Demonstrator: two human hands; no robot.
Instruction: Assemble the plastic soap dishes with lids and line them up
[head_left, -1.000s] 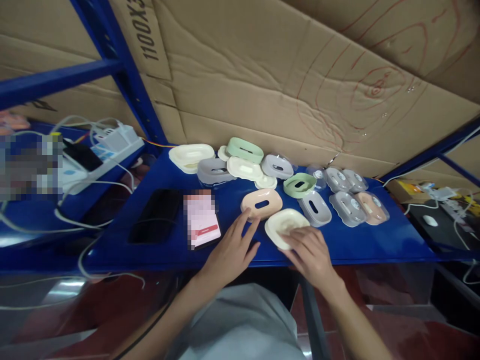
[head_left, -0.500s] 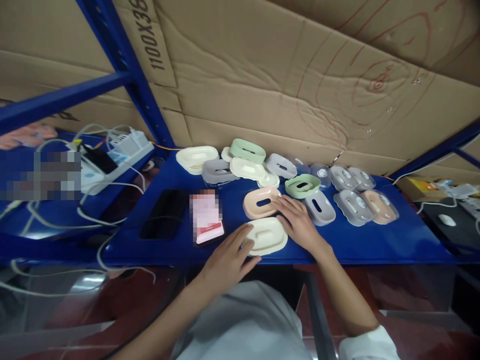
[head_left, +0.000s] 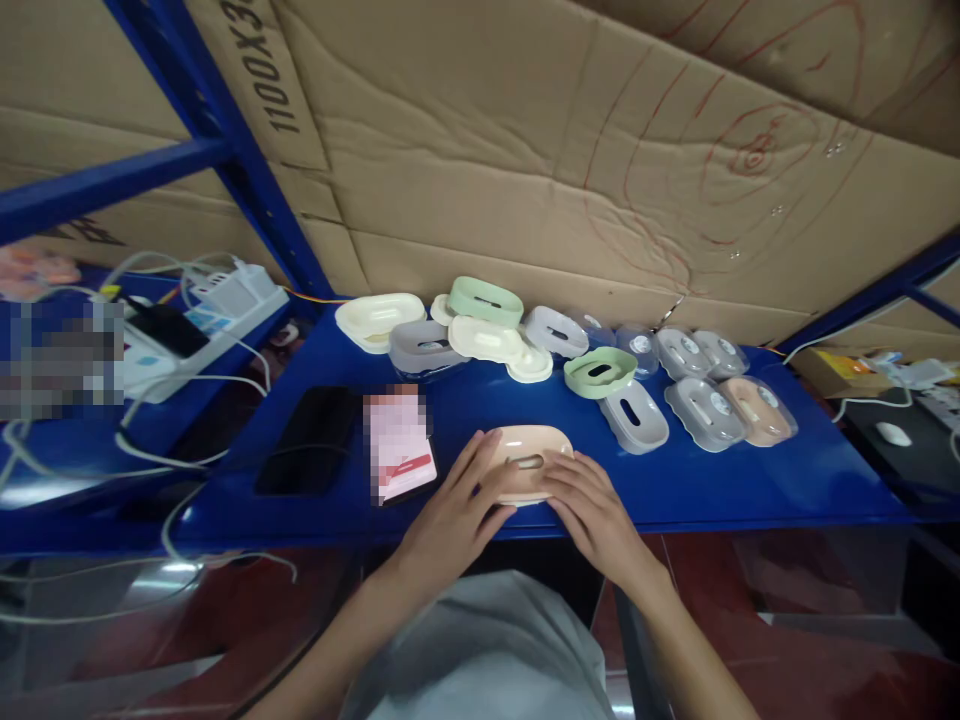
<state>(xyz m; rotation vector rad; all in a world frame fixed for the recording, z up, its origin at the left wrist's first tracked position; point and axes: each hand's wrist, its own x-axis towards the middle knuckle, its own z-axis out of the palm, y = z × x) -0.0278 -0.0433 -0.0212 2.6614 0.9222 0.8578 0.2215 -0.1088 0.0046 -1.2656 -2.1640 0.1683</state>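
Note:
A peach oval dish [head_left: 531,440] with a slot in its middle sits at the table's front edge, on top of a cream piece that is mostly hidden beneath it. My left hand [head_left: 463,500] grips the dish's left side, fingers over the rim. On its right side my right hand [head_left: 592,500] grips it the same way. Behind the dish lie a green dish [head_left: 600,368] and a grey slotted dish [head_left: 643,425]. Further back are a green slotted dish [head_left: 484,292] and a cream dish [head_left: 480,342].
The blue table [head_left: 750,495] holds lidded grey pieces [head_left: 705,410] and a lidded peach piece [head_left: 759,412] at the right. A dark phone [head_left: 307,440] and a lit phone [head_left: 405,470] lie at the left. Cables and a power strip [head_left: 240,290] are beyond the blue post.
The peach dish has moved toward me, onto the cream piece. Both hands have closed around its sides. The view has shifted slightly.

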